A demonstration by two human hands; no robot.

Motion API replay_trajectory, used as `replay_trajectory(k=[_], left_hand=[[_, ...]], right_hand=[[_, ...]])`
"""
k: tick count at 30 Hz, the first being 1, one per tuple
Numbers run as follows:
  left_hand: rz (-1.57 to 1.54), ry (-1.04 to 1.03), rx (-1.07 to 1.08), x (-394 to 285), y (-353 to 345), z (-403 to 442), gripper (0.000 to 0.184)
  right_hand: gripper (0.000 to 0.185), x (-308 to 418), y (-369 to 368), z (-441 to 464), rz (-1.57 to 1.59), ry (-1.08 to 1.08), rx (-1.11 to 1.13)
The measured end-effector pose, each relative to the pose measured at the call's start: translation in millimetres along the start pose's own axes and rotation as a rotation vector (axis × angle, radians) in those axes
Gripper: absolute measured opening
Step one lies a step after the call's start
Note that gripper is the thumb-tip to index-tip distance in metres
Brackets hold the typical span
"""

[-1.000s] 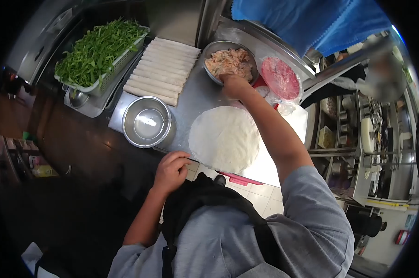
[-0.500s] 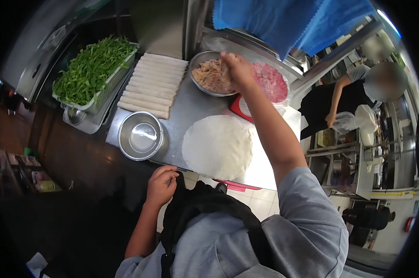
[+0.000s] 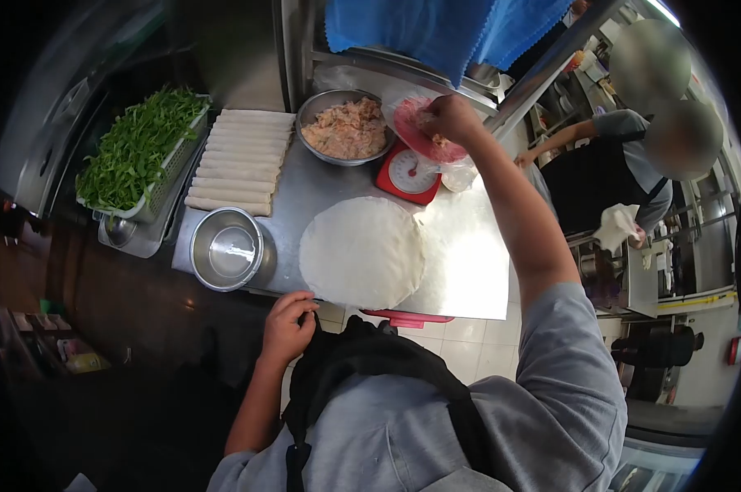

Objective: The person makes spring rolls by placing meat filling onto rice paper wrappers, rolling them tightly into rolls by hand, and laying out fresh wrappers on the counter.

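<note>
My right hand (image 3: 456,121) is over a pink plate (image 3: 414,123) with clear plastic around it, at the red dial scale (image 3: 410,174). Its fingers are curled around some minced filling (image 3: 441,146), a lump of which shows beneath them. More of the mix fills the metal bowl (image 3: 303,149) to the left of the scale. Close to the table's front edge, my left hand (image 3: 290,326) is loosely closed, with nothing seen in it. Between the hands lies a stack of round white wrapper sheets (image 3: 362,250).
Pale rolls (image 3: 241,156) lie in a row beside a basket of green leaves (image 3: 137,152). An empty-looking metal pot (image 3: 229,248) stands at the table's front left corner. A blue cloth (image 3: 436,33) hangs above the back. Co-workers are at the right.
My right hand has moved from the filling bowl rightward to the pink plate. My view has shifted, and the scale's dial now shows. The left hand stays by the table edge.
</note>
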State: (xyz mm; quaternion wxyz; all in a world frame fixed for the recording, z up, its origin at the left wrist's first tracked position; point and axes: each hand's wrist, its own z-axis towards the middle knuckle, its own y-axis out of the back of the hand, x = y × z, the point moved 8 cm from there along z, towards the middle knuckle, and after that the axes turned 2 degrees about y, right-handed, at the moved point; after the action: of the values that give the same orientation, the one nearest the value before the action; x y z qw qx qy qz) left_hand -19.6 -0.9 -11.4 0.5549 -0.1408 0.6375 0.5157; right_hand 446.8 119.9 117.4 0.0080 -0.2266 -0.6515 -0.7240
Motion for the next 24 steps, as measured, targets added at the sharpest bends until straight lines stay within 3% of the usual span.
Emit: replay_trajectory(k=[5, 12, 15, 19, 24], left_hand=[[0.014, -0.014, 0.022, -5, -2, -1, 0.014], [0.035, -0.026, 0.022, 1, 3, -10, 0.015], [0.045, -0.038, 0.036, 0, 0, -7, 0.015], [0.017, -0.041, 0.048, -11, -3, -1, 0.014], [0.030, -0.066, 0.075, -19, -9, 3, 0.014]], right_hand=[[0.047, -8, -10, 4, -0.045, -0.009, 0.010], [0.045, -11, 15, -2, -0.055, 0.058, -0.245], [0.041, 21, 38, -36, 0.050, 0.100, -0.389], [0.024, 72, 32, -107, 0.474, 0.064, -0.485], [0.018, 92, -42, -166, 0.716, 0.101, -0.459]])
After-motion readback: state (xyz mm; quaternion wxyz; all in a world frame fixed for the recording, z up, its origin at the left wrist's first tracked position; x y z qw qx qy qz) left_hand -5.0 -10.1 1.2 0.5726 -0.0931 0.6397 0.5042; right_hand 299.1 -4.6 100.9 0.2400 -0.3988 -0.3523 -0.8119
